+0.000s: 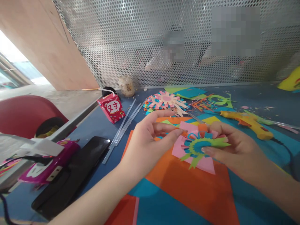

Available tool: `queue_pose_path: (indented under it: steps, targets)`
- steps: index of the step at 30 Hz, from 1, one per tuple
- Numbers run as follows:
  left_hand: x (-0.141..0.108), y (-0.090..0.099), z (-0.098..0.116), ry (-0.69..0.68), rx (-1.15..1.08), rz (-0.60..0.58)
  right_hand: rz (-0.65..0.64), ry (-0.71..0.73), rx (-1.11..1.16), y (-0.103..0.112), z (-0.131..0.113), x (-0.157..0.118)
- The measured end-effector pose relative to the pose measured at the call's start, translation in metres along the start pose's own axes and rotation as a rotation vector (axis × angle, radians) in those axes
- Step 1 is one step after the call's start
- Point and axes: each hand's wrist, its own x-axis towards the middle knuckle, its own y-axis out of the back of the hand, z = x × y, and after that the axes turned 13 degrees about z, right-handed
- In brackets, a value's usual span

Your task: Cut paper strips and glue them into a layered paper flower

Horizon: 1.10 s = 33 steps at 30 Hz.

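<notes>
A paper rosette in blue, lime green and pink, with two green tails, is held in my right hand, thumb on its front. An orange paper strip stands at its upper edge by my right fingers. My left hand is at the rosette's left side, thumb and fingertips pinched together, apparently on the end of an orange strip. A thin grey pointed thing shows beside my right fingers; its kind is unclear. Beneath the rosette lie a pink paper piece and an orange sheet.
Finished rosettes lie behind my hands, beside orange paper scraps. At right rests a yellow glue gun. Clear glue sticks, a red drink carton, a jar, a black phone and a purple power strip are left.
</notes>
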Motion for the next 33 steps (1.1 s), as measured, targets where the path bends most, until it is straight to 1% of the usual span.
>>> queue_pose_path:
  steps: [2, 6, 10, 14, 20, 23, 27, 33]
  targets:
    - [-0.0003, 0.0000, 0.0009, -0.010, -0.010, -0.002, 0.003, -0.042, 0.014, 0.0005, 0.0002, -0.0003]
    - [-0.0017, -0.0003, 0.0016, -0.032, -0.020, 0.007, -0.071, -0.122, -0.016, 0.0024, 0.0010, -0.0010]
    - [-0.0022, -0.0003, 0.0016, -0.034, -0.036, 0.012, -0.091, -0.115, -0.020, 0.0048, 0.0030, -0.0002]
    - [-0.0014, -0.0007, 0.0011, 0.003, -0.008, 0.024, -0.127, -0.064, -0.066, 0.0066, 0.0036, 0.0010]
    - [-0.0026, -0.0016, 0.0011, 0.057, -0.069, -0.001, -0.105, -0.159, -0.100, 0.0053, 0.0043, -0.0019]
    - [-0.0038, -0.0023, 0.0016, 0.052, -0.097, 0.003, -0.104, -0.139, -0.132, 0.0066, 0.0052, -0.0032]
    - [-0.0031, -0.0027, 0.0013, 0.060, -0.114, -0.010, -0.139, -0.113, -0.193, 0.0096, 0.0041, -0.0036]
    - [-0.0021, -0.0020, 0.0027, 0.091, -0.145, -0.031, -0.154, -0.172, -0.084, 0.0077, 0.0006, -0.0030]
